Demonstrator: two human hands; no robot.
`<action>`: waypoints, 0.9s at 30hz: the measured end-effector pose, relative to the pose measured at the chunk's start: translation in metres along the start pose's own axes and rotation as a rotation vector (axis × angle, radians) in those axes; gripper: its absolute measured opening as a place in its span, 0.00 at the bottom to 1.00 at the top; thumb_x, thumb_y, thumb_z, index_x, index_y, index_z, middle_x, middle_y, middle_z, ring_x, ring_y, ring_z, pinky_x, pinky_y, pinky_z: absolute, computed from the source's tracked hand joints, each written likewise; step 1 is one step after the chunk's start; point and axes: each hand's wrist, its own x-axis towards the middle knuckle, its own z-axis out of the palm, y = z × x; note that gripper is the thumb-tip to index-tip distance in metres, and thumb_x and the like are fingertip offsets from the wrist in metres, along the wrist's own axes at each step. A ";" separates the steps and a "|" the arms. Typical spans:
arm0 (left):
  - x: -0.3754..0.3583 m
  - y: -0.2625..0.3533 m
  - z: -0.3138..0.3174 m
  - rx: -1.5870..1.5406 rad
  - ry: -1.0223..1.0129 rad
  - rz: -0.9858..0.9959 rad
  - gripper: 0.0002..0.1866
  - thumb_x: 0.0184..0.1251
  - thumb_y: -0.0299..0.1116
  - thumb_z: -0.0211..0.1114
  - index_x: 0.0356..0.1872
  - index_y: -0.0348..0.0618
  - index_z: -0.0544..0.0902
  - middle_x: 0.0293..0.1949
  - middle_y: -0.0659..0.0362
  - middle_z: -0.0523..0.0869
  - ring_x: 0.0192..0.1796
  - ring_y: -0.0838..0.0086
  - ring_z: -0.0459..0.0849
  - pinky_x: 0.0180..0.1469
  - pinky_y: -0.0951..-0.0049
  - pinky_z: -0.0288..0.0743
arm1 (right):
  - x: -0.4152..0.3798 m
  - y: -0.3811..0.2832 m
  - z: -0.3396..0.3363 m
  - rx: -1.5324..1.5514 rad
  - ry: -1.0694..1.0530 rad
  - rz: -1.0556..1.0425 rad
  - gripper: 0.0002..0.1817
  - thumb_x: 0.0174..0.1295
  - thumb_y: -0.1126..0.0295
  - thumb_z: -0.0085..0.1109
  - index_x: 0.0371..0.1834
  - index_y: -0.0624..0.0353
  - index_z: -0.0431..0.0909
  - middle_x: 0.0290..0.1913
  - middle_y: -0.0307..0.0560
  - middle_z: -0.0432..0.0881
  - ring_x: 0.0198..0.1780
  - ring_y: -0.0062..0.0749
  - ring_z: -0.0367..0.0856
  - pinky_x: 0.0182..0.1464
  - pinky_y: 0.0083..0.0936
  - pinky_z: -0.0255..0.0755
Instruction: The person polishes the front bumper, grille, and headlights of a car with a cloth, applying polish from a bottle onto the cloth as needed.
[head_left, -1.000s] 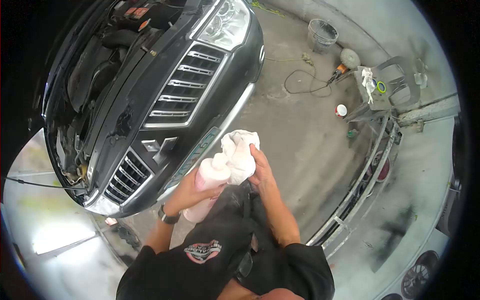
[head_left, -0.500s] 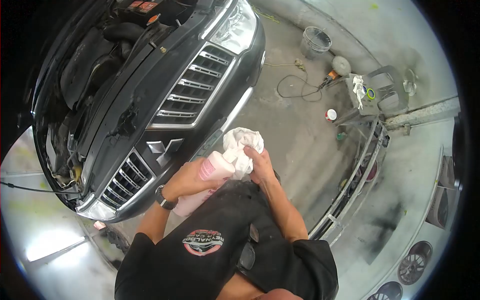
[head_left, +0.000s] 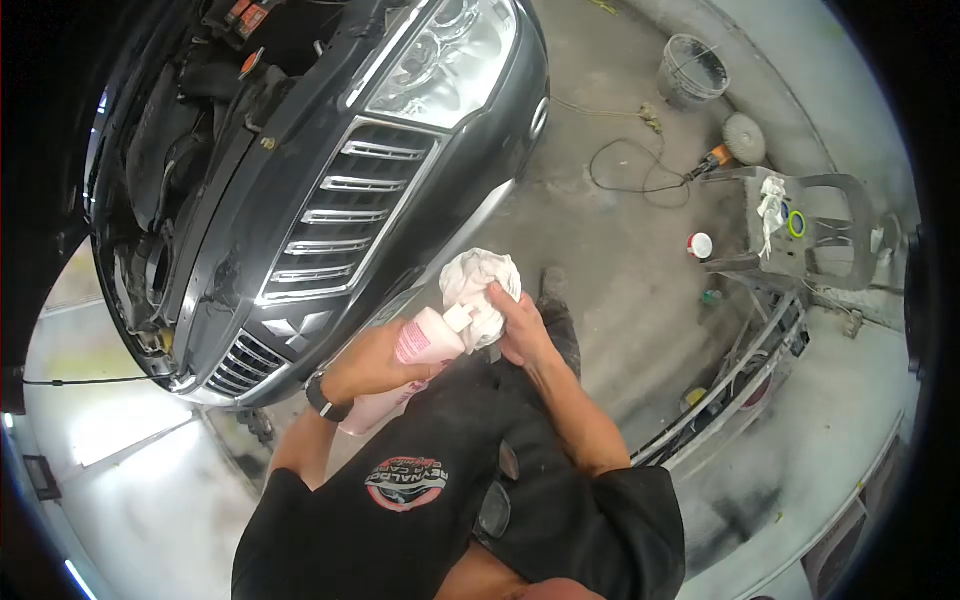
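My left hand [head_left: 375, 365], with a watch on its wrist, is wrapped round a pale pink bottle [head_left: 428, 340] tilted up to the right. The bottle's white tip meets a bunched white cloth [head_left: 480, 285]. Fingers and thumb of my right hand [head_left: 522, 325] grip that cloth from its right side. Just beyond both hands stands the front of a dark car, with its chrome-barred grille [head_left: 345, 205] and headlight [head_left: 445, 65]. The hood is raised and the engine bay [head_left: 190, 130] shows at the upper left.
A bucket [head_left: 690, 75] stands near the wall. An orange power tool [head_left: 718, 156] with a round pad and a cable lies by a grey plastic chair [head_left: 850, 225], which holds a cloth and tape rolls. A red-and-white tub [head_left: 700, 245] and metal frame [head_left: 745, 375] are at the right.
The view has shifted, so the headlight looks nearer and larger, and the bucket and chair appear farther right. The bottle's tip is now more upright against the cloth.
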 end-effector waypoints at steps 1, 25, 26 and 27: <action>0.005 0.005 0.002 -0.011 0.009 -0.032 0.34 0.47 0.55 0.79 0.49 0.37 0.83 0.39 0.45 0.89 0.42 0.53 0.89 0.45 0.60 0.80 | 0.003 -0.009 -0.002 0.019 -0.003 0.027 0.26 0.72 0.61 0.60 0.68 0.63 0.70 0.60 0.46 0.81 0.60 0.33 0.81 0.64 0.35 0.74; 0.011 -0.054 0.055 -0.305 0.232 0.033 0.37 0.50 0.49 0.81 0.57 0.36 0.80 0.47 0.49 0.89 0.49 0.63 0.89 0.52 0.64 0.79 | 0.025 0.018 -0.009 0.338 0.057 0.184 0.27 0.76 0.57 0.53 0.70 0.63 0.66 0.64 0.52 0.79 0.64 0.42 0.80 0.66 0.42 0.74; 0.016 -0.062 0.062 -0.349 0.269 0.079 0.38 0.51 0.48 0.82 0.59 0.36 0.78 0.49 0.50 0.88 0.50 0.64 0.88 0.54 0.64 0.79 | 0.028 0.017 -0.005 0.387 0.074 0.164 0.27 0.76 0.57 0.52 0.70 0.63 0.66 0.64 0.52 0.79 0.64 0.42 0.79 0.67 0.43 0.74; 0.022 -0.067 0.068 -0.391 0.303 0.126 0.38 0.51 0.46 0.82 0.60 0.36 0.77 0.51 0.50 0.88 0.52 0.65 0.87 0.55 0.64 0.79 | 0.034 0.015 -0.005 0.364 0.090 0.108 0.27 0.76 0.57 0.52 0.70 0.63 0.66 0.64 0.52 0.79 0.64 0.42 0.80 0.67 0.43 0.74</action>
